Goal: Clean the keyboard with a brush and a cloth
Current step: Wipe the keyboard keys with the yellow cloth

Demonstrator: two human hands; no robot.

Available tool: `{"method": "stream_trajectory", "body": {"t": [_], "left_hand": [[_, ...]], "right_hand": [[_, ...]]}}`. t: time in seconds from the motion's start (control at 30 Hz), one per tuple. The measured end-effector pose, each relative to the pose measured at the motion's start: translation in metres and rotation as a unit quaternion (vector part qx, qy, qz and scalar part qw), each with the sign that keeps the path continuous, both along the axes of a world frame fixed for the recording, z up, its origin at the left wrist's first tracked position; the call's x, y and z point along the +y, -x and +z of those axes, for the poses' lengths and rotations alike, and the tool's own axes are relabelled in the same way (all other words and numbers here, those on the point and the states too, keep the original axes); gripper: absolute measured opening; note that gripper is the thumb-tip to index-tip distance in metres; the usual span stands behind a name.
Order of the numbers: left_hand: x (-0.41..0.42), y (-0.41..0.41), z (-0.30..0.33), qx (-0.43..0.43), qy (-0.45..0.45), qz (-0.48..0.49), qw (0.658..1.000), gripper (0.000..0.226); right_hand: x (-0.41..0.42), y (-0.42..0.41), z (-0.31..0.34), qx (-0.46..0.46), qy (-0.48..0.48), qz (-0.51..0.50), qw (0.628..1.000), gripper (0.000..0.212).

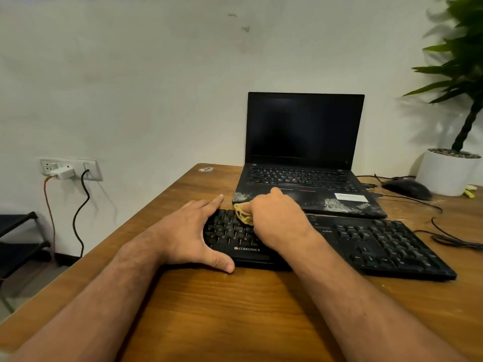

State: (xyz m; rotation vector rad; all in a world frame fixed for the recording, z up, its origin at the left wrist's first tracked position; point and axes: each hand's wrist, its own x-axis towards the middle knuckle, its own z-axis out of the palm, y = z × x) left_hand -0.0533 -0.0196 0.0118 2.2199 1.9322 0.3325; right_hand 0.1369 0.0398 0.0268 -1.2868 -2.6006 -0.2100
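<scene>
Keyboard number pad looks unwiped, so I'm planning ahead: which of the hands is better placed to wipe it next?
Probably the right hand: it already grips the cloth and is nearer the number pad. The left hand steadies the keyboard's left end.

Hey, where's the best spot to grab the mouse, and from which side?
Probably from above, palm over the domed back of the mouse, fingers toward the wall. It lies flat with its top clear, and its cable seems to run off along the table, so coming from above avoids it.

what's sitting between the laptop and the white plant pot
In the head view, a black mouse with its cables lies on the table between the laptop and the white pot.
</scene>
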Motion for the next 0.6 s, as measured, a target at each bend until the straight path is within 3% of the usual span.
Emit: {"method": "stream_trajectory", "body": {"t": [0.1, 0.23, 0.4, 0.6], "left_hand": [[0.0, 0.001, 0.0, -0.004, -0.001, 0.002, 1.0, 0.152], [0.001, 0.001, 0.001, -0.002, 0.002, -0.002, 1.0, 0.151], [-0.001, 0.0, 0.001, -0.005, 0.003, 0.009, 1.0, 0.156], [0.001, -0.001, 0.002, -0.003, 0.011, 0.015, 1.0, 0.155]], "right_hand": [[0.007, -0.006, -0.001, 0.003, -0.004, -0.003, 1.0, 0.047], [0.0, -0.009, -0.005, 0.03, 0.093, 0.068, 0.993, 0.065], [0.007, -0.026, 0.008, 0.035, 0.067, -0.039, 0.996, 0.052], [-0.017, -0.037, 0.009, 0.105, 0.153, 0.099, 0.978, 0.069]]}}
